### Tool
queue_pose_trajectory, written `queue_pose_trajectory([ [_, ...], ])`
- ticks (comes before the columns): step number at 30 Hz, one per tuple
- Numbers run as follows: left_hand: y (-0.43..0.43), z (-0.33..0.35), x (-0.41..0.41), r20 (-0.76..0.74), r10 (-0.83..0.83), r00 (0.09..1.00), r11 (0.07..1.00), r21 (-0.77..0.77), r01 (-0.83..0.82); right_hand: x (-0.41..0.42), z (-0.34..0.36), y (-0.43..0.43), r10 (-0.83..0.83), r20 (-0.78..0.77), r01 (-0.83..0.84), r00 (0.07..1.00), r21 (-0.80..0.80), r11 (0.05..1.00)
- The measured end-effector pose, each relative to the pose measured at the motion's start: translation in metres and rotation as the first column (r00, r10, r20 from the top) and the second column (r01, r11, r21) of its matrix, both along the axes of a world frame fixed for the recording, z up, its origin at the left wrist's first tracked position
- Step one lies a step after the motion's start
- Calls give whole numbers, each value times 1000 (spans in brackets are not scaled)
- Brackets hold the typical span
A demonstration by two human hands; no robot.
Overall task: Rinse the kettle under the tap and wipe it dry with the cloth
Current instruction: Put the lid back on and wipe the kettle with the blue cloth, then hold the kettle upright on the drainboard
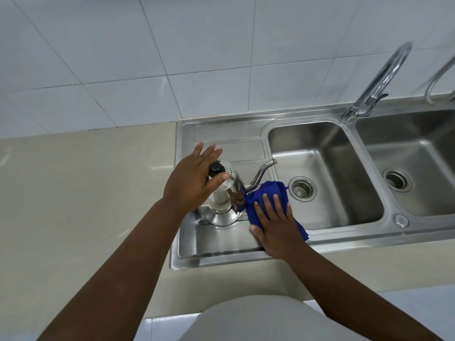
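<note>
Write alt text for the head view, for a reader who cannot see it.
A steel gooseneck kettle stands on the sink's drainboard; the left hand rests on its lid while the right hand presses a blue cloth against its side below the spout. No water shows at the tap.

— What colour was the kettle [221,207]?
— Mirror-bright silver, with a black knob [215,166] on its lid.
— And the cloth [268,193]?
— Deep blue all over, plain, with no print.
— The rest?
— The sink [221,129] was silver-grey steel, and the tap [384,77] was shiny chrome. The countertop [86,180] was pale beige. The wall tiles [147,45] were white, crossed by a grid of thin grey grout lines. The drain strainer [302,188] was silver, dotted with small dark holes.
</note>
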State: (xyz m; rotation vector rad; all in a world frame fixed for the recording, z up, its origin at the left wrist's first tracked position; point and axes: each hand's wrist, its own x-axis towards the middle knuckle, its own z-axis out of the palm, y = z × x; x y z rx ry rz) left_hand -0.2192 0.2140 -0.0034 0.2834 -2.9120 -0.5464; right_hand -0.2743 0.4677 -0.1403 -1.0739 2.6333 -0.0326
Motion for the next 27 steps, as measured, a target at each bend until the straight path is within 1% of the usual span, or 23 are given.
queue_pose_trajectory([
  [4,1,2,-1,-15,-5,1000,1000,1,5,-5,-1,-16,-75,9,76,997,-18,997],
  [9,0,2,2,-15,-12,1000,1000,5,12,-2,12,-18,-73,88,72,993,11,997],
  [10,-1,2,2,-13,-19,1000,1000,6,19,-3,20,-18,-86,85,87,993,-5,996],
  [11,-1,4,3,-18,-26,999,1000,15,27,-5,28,-19,-106,46,108,993,-50,993],
  [12,-1,5,5,-32,-23,999,999,41,24,-7,38,-19,-137,3,136,991,-129,982],
  [13,-1,9,7,-55,2,998,996,95,3,-10,47,-20,-177,1,171,984,-243,955],
  [14,-2,10,11,-83,54,995,984,175,-38,-13,58,-22,-220,83,235,972,-370,899],
  [15,-4,11,17,-113,124,986,958,274,-89,-16,71,-26,-247,228,328,942,-471,819],
  [16,-7,10,25,-137,202,970,912,388,-135,-20,84,-30,-248,381,429,890,-523,737],
  [17,-10,8,33,-146,277,950,847,504,-169,-25,96,-35,-237,486,504,841,-546,669],
  [18,-14,6,42,-129,338,932,770,607,-195,-29,105,-38,-230,545,554,806,-558,619],
  [19,-18,4,51,-88,372,924,704,675,-220,-34,113,-41,-229,585,592,778,-563,577],
  [20,-23,0,61,-40,381,924,664,707,-244,-38,118,-43,-229,616,624,754,-561,544],
  [21,-27,-4,69,2,373,928,657,705,-266,-40,120,-44,-216,641,643,736,-564,519],
  [24,-35,-16,87,90,342,936,689,653,-314,-48,116,-43,-165,679,658,715,-576,485],
  [27,-37,-19,91,90,318,944,709,638,-300,-54,109,-44,-120,722,687,682,-576,443],
])
